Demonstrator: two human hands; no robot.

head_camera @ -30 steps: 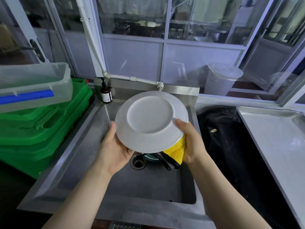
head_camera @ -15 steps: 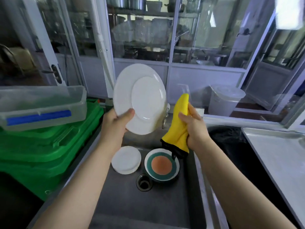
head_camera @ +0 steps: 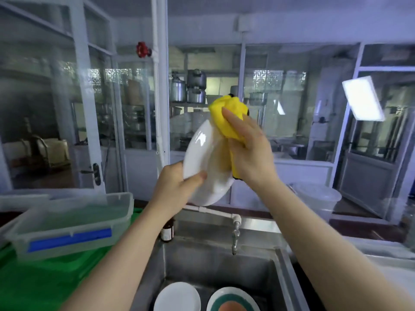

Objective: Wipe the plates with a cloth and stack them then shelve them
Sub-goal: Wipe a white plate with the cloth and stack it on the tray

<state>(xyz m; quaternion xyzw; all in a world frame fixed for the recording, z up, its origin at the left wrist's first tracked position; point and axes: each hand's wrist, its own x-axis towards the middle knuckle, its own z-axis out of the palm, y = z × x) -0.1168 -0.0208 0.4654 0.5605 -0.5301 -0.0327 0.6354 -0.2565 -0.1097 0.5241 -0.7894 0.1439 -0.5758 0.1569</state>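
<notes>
Two hands are up in front of the glass partition (head_camera: 280, 97), working on one white plate (head_camera: 202, 158) held above the sink (head_camera: 224, 261). The left hand (head_camera: 173, 187) grips the plate at its lower rim, thumb lying across the near face and fingers hidden behind, so the plate stands tilted on edge. The right hand (head_camera: 249, 151) grasps a bunched yellow cloth (head_camera: 229, 117) and presses it against the plate's upper right part; the cloth pokes up past the rim and hangs down under the palm. Below, in the sink basin, a small stack of white plates (head_camera: 177, 297) sits just beside a green-rimmed plate (head_camera: 233, 299) with an orange centre, both cut off by the bottom edge. A tap (head_camera: 234, 234) juts over the basin, and a small brown bottle (head_camera: 167, 232) stands at the sink's back left corner. To the left, a clear lidded tub (head_camera: 74, 223) with a blue clip rests on green crates (head_camera: 45, 272).
</notes>
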